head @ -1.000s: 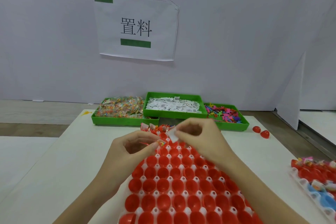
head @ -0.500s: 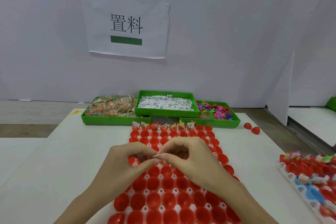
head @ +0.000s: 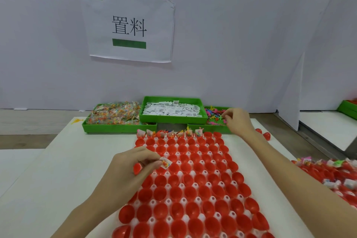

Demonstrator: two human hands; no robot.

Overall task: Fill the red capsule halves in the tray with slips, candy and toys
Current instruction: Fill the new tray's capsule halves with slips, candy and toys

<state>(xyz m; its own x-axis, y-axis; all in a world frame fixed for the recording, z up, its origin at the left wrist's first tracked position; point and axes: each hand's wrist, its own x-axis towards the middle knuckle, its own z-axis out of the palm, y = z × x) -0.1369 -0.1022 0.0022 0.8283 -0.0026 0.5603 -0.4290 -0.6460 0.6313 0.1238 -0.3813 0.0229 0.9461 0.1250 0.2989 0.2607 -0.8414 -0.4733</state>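
Toy pickup: right hand (head: 238, 120) reaches into the toy bin (head: 212, 127), fingers curled around a toy. Left hand (head: 133, 168) pinches a candy packet (head: 166, 162) above the tray (head: 185, 185); next, dropping both into an unfilled red half.
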